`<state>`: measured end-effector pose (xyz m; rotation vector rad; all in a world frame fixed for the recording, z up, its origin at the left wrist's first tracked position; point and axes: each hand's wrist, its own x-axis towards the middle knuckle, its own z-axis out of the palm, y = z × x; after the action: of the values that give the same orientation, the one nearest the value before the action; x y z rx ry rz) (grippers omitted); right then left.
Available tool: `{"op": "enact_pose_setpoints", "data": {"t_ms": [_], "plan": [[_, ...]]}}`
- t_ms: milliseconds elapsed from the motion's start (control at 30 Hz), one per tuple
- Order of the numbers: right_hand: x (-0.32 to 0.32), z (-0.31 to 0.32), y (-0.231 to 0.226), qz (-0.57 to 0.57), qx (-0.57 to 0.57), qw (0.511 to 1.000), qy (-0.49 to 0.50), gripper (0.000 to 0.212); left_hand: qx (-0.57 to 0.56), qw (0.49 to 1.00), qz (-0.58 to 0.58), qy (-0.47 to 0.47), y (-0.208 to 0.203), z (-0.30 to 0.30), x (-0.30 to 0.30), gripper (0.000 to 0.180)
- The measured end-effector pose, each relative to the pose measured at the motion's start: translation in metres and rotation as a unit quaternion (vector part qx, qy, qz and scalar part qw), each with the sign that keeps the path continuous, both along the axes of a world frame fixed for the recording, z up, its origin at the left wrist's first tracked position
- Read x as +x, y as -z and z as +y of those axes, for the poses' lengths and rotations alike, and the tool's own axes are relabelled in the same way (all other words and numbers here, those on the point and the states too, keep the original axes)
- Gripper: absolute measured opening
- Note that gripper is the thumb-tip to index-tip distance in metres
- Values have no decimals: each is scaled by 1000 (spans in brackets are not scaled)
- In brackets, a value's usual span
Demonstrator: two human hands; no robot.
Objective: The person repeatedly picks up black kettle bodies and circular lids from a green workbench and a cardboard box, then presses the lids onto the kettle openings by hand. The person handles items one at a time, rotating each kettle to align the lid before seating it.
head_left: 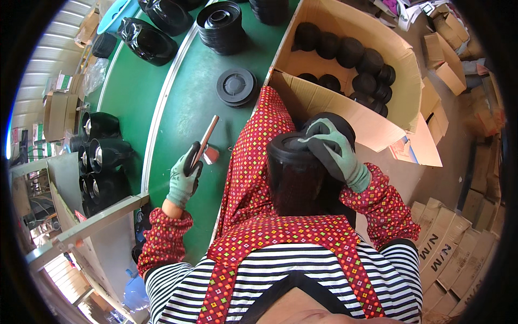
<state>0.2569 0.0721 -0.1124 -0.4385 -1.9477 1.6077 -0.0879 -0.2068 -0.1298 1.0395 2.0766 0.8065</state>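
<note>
My left hand (185,175), in a green and black glove, is closed round a slim brown wooden-looking stick (209,133) over the green table. Beside the stick is a small shiny metal cup-like piece (211,155); I cannot tell whether it is joined to it. A black cylindrical housing (297,186) stands upright against my red patterned apron, with a round black top (291,141). My right hand (334,151), gloved alike, grips the top's right edge with bent fingers. Behind that hand shows another dark round part (341,125), mostly hidden.
Ahead on the green table (181,102) lie stacked black discs (236,86) and a taller ring stack (220,29). Glossy black housings (148,40) stand far left, more (108,156) at left. An open carton (350,110) of black round parts is ahead right; flattened cartons (445,248) lie right.
</note>
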Motion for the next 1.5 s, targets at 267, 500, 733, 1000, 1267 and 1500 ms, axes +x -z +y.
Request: {"op": "enact_pose_setpoints", "data": {"t_ms": [267,500,733,1000,1267,1500], "plan": [[-41,56,-75,11,255,966,-42,48,128,987,-42,82,-132,101,58,60],[-85,82,-27,36,194,972,-123,34,113,962,-83,235,-189,196,79,70],[-53,70,-3,-25,150,982,-109,37,270,825,-74,490,-142,234,82,53],[-61,63,16,43,39,989,-139,30,286,902,-63,316,-126,219,162,36],[-31,50,-10,-61,147,982,-97,48,263,848,-176,424,-124,204,114,37],[-46,37,22,-15,-15,992,-123,50,141,886,174,406,-189,234,172,67]]}}
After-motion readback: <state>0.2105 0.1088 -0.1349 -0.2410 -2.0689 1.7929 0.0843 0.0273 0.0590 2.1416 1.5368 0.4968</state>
